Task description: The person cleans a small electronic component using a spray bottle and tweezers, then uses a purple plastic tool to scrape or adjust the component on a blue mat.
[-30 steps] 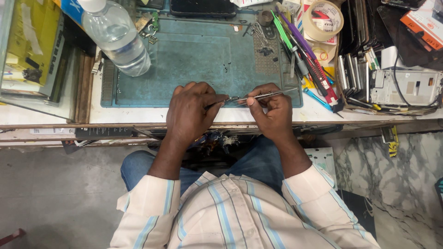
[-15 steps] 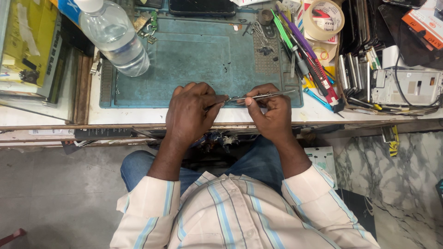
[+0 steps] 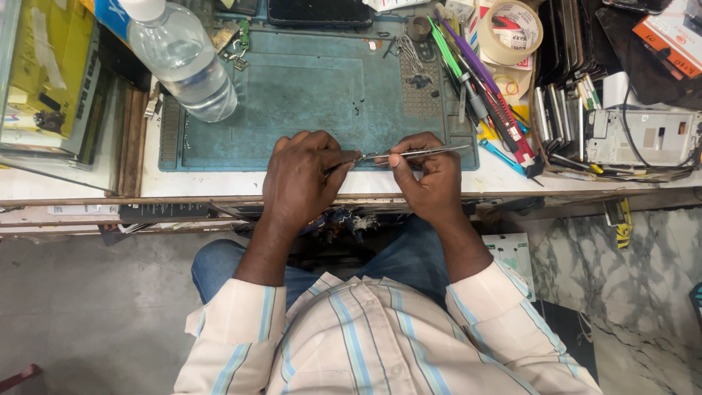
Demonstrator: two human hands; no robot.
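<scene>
Left hand [image 3: 300,175] pinches a small unclear part | right hand [image 3: 431,175] clamped on metal tweezers [image 3: 420,153] — tips meet it for control | over teal mat [image 3: 307,95], near tabletop [image 3: 504,175] edge | water bottle [image 3: 183,62] far left.

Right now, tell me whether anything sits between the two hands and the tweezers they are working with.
Nothing visible does. The right hand already pinches the metal tweezers, and the left hand meets their tip over the teal mat. What sits at the tip is too small to tell.
</scene>
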